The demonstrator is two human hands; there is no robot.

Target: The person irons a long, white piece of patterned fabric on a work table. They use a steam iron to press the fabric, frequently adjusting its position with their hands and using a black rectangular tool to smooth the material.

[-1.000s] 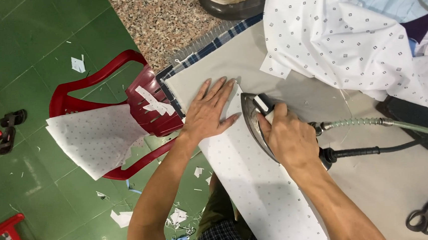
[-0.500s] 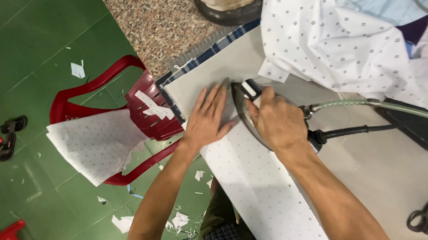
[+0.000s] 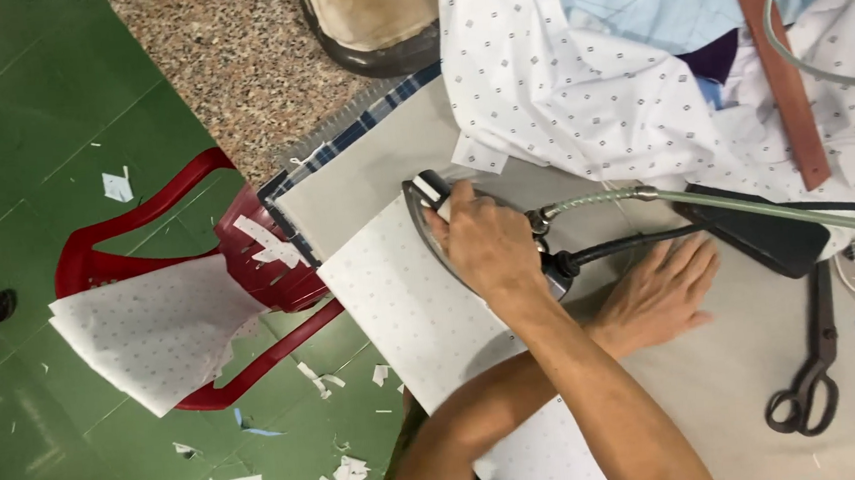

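Note:
My right hand (image 3: 488, 246) grips the handle of a steam iron (image 3: 425, 210), which rests on a long white dotted fabric strip (image 3: 402, 312) near the far left corner of the grey padded table (image 3: 739, 389). My left arm crosses under the right one. My left hand (image 3: 657, 289) lies flat, fingers spread, on the table just right of the iron's hose (image 3: 645, 198) and cord, holding nothing.
A black iron rest (image 3: 748, 233) and black scissors (image 3: 808, 374) lie at the right. A heap of white dotted cloth (image 3: 577, 89), light blue cloth and a brown wooden strip (image 3: 776, 65) fill the far side. A red plastic chair (image 3: 145, 215) holds dotted pieces; scraps litter the green floor.
The iron slid farther up the strip toward the table's far corner. My left hand left the strip at the iron's left and crossed under my right arm to the table on the right.

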